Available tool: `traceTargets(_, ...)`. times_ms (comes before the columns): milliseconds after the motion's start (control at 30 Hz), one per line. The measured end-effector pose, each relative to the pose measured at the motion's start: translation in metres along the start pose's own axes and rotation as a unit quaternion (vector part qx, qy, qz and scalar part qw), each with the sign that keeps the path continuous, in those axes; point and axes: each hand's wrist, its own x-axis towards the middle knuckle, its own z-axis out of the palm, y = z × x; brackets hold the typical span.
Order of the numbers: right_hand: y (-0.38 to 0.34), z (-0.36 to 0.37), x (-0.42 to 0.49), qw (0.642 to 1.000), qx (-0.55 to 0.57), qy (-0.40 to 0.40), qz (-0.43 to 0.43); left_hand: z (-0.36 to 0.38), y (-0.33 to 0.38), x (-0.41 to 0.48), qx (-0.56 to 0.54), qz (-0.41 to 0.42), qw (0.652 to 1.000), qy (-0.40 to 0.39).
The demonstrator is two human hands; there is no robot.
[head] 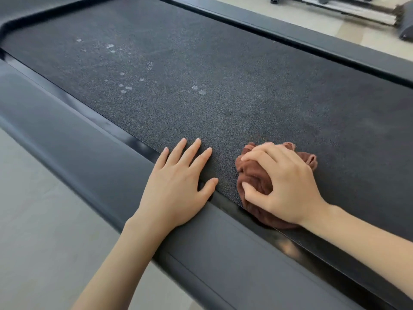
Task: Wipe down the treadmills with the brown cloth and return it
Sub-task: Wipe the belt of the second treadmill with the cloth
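Note:
A treadmill fills the view, its textured black belt (201, 63) running from lower right to upper left. Pale dusty spots (125, 88) and smears mark the belt's left half. My right hand (283, 184) is closed over a bunched brown cloth (257, 177), pressing it on the belt at the near edge. My left hand (178, 177) lies flat with fingers spread, palm on the near side rail (89, 153) and fingertips on the belt, just left of the cloth.
The far side rail (312, 41) borders the belt on the other side. Beige floor (33, 220) lies on my side of the machine. Part of another machine's base (357, 12) stands on the floor at the top right.

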Motion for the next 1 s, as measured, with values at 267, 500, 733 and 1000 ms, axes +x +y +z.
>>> traceTargets(267,0.024,0.034,0.095,0.998,-0.039,0.014,0.055,-0.001,0.001,0.000,-0.004,0.000,1.000,0.004)
traceTargets(500,0.037,0.056,0.156,0.993,-0.073,0.034,0.089,-0.002,0.001,0.000,-0.008,0.000,1.000,0.004)
traceTargets(733,0.030,0.047,0.115,0.992,-0.018,0.059,0.113,-0.001,0.000,-0.001,-0.008,0.004,1.000,0.008)
traceTargets(1000,-0.002,-0.006,-0.025,0.994,0.018,0.010,0.106,0.001,0.000,0.000,-0.019,0.001,1.000,0.007)
